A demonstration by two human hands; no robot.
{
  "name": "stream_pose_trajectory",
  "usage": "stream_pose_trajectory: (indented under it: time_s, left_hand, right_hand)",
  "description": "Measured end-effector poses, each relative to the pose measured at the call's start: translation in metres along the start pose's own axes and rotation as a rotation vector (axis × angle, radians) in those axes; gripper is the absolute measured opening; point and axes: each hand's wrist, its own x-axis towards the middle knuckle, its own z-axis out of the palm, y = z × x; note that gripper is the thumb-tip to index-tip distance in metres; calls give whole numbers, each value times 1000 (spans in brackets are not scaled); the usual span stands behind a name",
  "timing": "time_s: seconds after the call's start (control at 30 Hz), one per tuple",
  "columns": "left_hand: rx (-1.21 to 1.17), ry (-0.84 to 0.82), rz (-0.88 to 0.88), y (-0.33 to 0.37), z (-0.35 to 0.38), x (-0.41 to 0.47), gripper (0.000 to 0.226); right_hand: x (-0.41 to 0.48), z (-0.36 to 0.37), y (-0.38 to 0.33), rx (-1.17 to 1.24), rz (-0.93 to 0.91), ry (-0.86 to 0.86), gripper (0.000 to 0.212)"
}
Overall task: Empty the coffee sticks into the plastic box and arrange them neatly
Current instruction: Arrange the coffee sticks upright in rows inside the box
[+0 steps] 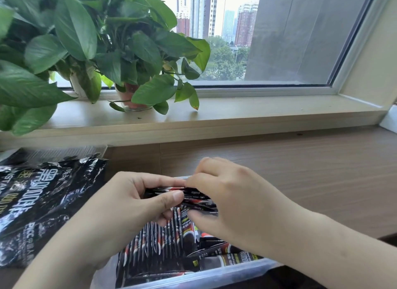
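Coffee sticks point(196, 199) form a small black bundle at centre frame. I see the left hand point(120, 204) curled round one end and the right hand point(240, 200) pinching the other. Just below, at lower centre, the plastic box point(193, 278) holds more of them on edge. A crumpled black bag point(43, 202) lies at left on the wooden table point(300, 170).

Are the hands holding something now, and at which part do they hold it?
Both hold one bundle of coffee sticks above the plastic box: the left hand pinches its left end, the right hand grips its right end.
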Motion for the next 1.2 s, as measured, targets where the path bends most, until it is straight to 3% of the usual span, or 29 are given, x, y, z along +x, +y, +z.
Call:
stream_pose_trajectory:
  time_s: [0.47, 0.67, 0.77, 0.87, 0.93, 1.03, 1.13, 1.2]
  left_hand:
    - [66, -59, 15, -3, -3, 2, 29]
    - [-44, 24, 28, 0, 1, 1, 23]
    - [-82, 75, 36, 1, -3, 1, 23]
    - [-132, 98, 37, 0, -6, 2, 25]
    - [-148, 100, 33, 0, -6, 3, 26]
    - [-167, 106, 31, -1, -5, 3, 25]
    - [-187, 118, 19, -1, -3, 4, 24]
    - [-188, 126, 10, -1, -3, 4, 23]
  right_hand:
    - [1, 4, 2, 110, 20, 59, 12]
    - [-3, 4, 6, 145, 44, 113, 21]
    - [-3, 5, 10, 290, 92, 177, 30]
    - [-4, 5, 8, 373, 263, 11, 55]
    - [-3, 6, 5, 539, 380, -144, 44]
    - [0, 10, 4, 851, 478, -122, 17]
    - [1, 13, 2, 1024, 577, -27, 13]
    - [1, 11, 1, 1010, 594, 2, 23]
